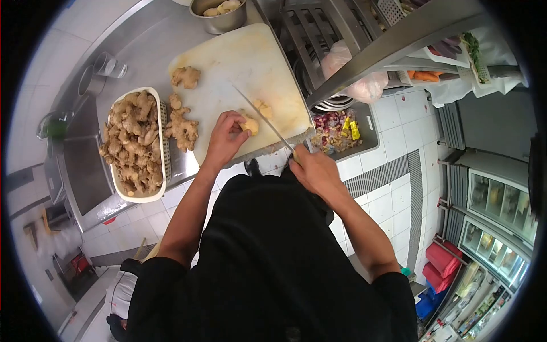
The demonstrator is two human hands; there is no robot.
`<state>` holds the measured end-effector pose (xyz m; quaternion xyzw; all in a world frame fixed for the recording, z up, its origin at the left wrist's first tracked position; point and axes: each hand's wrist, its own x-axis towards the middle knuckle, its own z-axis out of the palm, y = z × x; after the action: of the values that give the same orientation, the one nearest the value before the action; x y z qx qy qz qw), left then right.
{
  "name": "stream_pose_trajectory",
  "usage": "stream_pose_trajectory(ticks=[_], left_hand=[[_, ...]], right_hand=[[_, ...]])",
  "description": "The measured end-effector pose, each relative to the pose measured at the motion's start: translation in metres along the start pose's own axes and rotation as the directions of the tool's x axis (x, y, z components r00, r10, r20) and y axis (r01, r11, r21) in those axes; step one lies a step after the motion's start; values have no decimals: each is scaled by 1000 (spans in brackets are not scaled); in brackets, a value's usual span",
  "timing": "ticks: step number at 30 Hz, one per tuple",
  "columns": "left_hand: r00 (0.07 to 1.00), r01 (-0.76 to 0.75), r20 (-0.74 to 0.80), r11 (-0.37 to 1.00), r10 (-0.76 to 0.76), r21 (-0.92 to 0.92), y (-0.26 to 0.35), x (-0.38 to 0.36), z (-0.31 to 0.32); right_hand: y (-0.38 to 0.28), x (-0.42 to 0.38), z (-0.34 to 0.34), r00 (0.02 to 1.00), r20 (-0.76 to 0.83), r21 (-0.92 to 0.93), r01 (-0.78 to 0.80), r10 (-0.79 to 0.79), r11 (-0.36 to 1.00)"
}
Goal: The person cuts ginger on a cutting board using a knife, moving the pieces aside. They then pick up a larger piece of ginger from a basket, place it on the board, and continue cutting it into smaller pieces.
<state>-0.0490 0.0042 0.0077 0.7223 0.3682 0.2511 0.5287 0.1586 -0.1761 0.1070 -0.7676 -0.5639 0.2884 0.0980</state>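
Observation:
My left hand is closed around a peeled piece of ginger near the front edge of the white cutting board. In my right hand is the handle of a knife, whose long blade points up and left across the board. Pale ginger pieces lie right by the blade, on its far side. Unpeeled ginger roots rest along the board's left side, with another knob farther back.
A white basket heaped with unpeeled ginger stands left of the board. Behind it sits a metal pot holding peeled pieces. A grey bin of scraps is below right. A steel shelf post slants over the right side.

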Motion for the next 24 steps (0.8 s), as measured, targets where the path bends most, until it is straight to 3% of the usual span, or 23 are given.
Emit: stream_pose_trajectory(ticks=[5,15,21,24], left_hand=[[999,24,36,998,-26,60,4,5,-3],[998,56,25,998,-55,-6,3,5,-4],[999,28,42,1000,-28,8,4,7,-2],[999,31,34,999,-31,-14,1,3,-9]], right_hand=[[7,-35,-27,986,161,-97,-14,30,995],[-6,-36,-66,980,197,-268,51,3,962],[19,45,8,981,125,-126,161,-145,979],[1,63,26,991,96,-91,105,-97,990]])
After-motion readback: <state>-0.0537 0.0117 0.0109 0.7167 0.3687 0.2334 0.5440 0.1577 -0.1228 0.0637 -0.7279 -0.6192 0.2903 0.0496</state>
